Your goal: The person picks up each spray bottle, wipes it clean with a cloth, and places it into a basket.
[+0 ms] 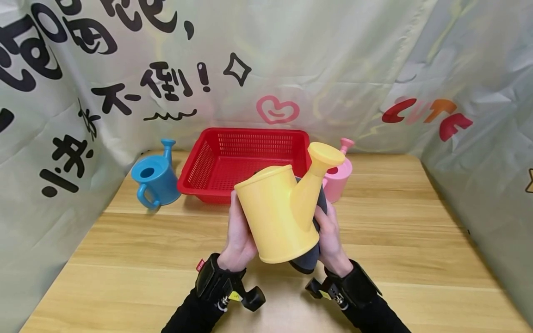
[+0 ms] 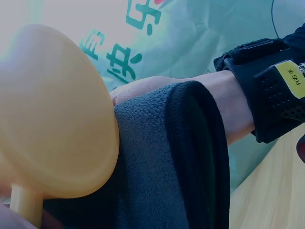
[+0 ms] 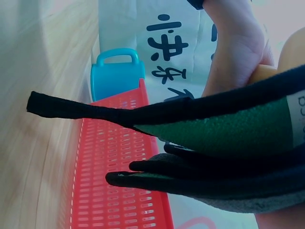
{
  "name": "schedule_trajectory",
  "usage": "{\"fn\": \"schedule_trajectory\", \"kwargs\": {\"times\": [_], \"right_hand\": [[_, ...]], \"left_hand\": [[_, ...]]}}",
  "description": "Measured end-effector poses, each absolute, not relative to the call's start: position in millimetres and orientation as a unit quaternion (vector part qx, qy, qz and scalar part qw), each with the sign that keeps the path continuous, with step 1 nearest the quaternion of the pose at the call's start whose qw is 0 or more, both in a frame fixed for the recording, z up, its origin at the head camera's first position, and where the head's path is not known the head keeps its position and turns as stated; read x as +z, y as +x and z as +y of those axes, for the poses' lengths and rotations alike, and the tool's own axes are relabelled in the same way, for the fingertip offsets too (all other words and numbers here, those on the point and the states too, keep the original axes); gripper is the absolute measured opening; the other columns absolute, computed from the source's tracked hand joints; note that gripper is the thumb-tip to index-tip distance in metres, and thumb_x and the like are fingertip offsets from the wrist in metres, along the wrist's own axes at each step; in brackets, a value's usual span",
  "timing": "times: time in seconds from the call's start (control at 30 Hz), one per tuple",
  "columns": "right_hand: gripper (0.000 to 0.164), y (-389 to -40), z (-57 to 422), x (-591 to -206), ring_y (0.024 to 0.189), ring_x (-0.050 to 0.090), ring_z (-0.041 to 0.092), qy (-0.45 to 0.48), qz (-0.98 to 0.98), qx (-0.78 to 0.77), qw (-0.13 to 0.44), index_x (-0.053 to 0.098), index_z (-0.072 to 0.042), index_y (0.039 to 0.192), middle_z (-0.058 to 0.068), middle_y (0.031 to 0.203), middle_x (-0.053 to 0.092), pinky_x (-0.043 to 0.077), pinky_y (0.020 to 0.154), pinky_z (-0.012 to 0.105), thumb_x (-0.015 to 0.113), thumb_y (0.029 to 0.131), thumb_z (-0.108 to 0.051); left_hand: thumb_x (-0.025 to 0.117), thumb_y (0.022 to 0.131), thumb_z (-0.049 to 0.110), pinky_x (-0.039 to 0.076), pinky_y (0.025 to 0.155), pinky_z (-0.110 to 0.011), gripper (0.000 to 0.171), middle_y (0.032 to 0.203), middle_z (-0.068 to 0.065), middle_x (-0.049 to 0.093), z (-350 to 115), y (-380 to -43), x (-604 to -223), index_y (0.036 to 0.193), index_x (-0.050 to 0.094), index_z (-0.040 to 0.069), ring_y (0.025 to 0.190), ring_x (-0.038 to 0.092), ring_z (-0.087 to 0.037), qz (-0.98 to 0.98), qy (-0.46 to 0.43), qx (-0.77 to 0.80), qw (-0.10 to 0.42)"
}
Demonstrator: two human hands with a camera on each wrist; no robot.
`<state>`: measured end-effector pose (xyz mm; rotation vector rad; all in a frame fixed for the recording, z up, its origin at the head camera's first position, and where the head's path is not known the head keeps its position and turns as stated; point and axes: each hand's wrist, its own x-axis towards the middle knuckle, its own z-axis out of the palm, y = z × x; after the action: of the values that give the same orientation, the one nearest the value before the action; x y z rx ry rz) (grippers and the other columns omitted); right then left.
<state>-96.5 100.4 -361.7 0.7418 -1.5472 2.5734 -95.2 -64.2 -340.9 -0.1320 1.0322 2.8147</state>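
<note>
A yellow toy watering can (image 1: 276,215) is held up over the table, tilted, its spout pointing up and to the right. My left hand (image 1: 239,231) grips it at the left side; the left wrist view shows fingers by the yellow handle (image 2: 27,205). A folded dark grey cloth (image 2: 147,152) with black edging lies against the can's right side, held in my right hand (image 1: 331,238). In the right wrist view the cloth's green face (image 3: 228,129) shows between its folds. The can hides part of the cloth in the head view.
Behind the hands stands a red plastic basket (image 1: 195,169) with perforated walls. A blue watering can (image 1: 162,180) is left of it, and a pink watering can (image 1: 340,180) is at its right, partly hidden. Printed white fabric (image 1: 333,60) surrounds the wooden table (image 1: 416,240).
</note>
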Motion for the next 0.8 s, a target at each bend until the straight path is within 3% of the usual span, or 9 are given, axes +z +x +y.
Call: {"fn": "schedule_trajectory", "kwargs": {"times": [0.8], "right_hand": [[0.028, -98.9, 100.8, -366.2, 0.084, 0.069, 0.002, 0.207, -0.512, 0.834, 0.014, 0.059, -0.018, 0.121, -0.009, 0.099, 0.067, 0.057, 0.078, 0.020, 0.035, 0.108, -0.013]], "left_hand": [[0.027, 0.098, 0.073, 0.051, 0.092, -0.023, 0.060, 0.104, 0.014, 0.071, -64.9, -95.3, -347.0, 0.118, 0.062, 0.029, 0.100, 0.067, -0.004, 0.337, -0.056, 0.934, 0.101]]}}
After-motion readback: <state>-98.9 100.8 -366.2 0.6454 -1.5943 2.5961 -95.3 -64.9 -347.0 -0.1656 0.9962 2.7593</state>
